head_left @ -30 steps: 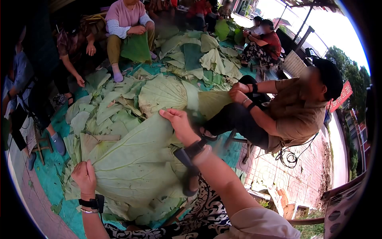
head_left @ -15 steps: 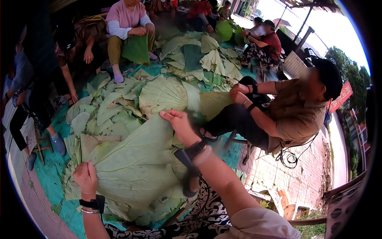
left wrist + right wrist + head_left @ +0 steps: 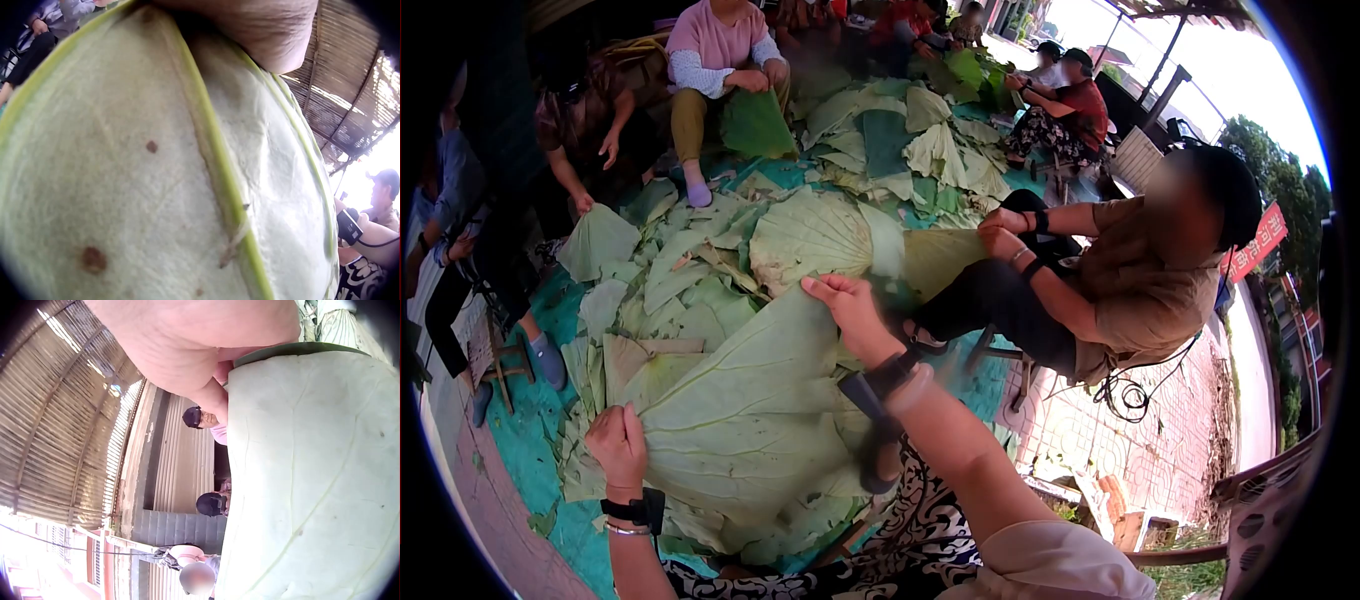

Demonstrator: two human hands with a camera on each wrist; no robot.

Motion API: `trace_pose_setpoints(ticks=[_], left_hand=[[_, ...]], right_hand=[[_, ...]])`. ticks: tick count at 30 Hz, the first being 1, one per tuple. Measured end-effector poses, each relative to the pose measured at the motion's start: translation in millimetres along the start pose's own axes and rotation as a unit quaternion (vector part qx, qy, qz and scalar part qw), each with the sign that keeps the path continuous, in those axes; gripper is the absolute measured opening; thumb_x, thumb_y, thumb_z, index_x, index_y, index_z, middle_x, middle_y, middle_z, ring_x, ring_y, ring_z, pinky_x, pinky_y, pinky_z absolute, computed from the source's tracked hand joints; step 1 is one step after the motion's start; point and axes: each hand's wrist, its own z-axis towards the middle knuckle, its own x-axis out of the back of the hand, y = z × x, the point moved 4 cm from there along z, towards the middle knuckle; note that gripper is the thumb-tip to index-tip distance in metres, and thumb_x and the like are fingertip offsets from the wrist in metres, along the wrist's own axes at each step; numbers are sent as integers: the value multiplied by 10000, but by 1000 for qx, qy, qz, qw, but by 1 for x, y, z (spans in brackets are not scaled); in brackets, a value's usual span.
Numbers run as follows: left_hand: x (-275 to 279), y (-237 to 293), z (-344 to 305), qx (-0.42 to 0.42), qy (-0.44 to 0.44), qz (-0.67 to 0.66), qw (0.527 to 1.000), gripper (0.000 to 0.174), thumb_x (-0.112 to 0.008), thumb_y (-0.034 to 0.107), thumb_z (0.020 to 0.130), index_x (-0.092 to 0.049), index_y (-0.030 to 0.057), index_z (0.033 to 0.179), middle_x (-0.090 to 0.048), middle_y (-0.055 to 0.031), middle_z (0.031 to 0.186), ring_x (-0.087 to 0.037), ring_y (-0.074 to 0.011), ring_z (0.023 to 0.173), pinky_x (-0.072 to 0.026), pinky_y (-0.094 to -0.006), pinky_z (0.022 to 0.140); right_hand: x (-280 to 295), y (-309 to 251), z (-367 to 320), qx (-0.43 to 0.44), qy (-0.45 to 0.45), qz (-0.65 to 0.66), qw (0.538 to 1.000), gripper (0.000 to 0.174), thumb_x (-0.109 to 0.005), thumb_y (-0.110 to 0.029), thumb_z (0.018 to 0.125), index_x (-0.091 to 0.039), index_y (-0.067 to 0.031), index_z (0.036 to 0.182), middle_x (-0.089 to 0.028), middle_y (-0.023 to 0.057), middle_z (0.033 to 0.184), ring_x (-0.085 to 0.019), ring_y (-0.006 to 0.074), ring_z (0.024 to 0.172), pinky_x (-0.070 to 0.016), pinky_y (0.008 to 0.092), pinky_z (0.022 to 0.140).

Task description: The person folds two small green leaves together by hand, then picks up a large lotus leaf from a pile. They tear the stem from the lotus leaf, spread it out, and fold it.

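Note:
A large pale green lotus leaf (image 3: 745, 420) with raised veins is stretched between my two hands over a heap of similar leaves. My left hand (image 3: 617, 447) grips its left edge, where the veins draw together. At the upper corner, my right hand (image 3: 847, 308) pinches the margin between thumb and fingers. In the left wrist view the leaf underside (image 3: 112, 175) shows thick yellow-green ribs and brown spots. The right wrist view has the leaf face (image 3: 312, 481) hanging below the right hand (image 3: 206, 344), which partly hides the pinched edge.
Beyond my leaf spreads a pile of leaves (image 3: 690, 290) on a teal ground sheet (image 3: 525, 450). Close on my right, a seated person in a brown shirt (image 3: 1150, 275) holds another leaf (image 3: 940, 262). Several more people sit around the pile, one in a pink top (image 3: 715, 40).
My hands and the stretched leaf have barely shifted. At the far left, a person in dark clothes has lifted a leaf from the pile's edge; the pink-topped person's leaf has swung slightly right.

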Motion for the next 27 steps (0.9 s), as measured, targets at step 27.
trace_pose_setpoints(ticks=[27], left_hand=[[-1,2,-1,0,-8,11,1000,296,-581,64,940,-462,0,677,-465,-168,611,-475,-374,565,-352,-468,529]], right_hand=[[-4,0,1,25,14,-11,1000,201,-726,-184,924,-691,-62,768,-534,-100,666,-387,14,586,-313,228,529]])
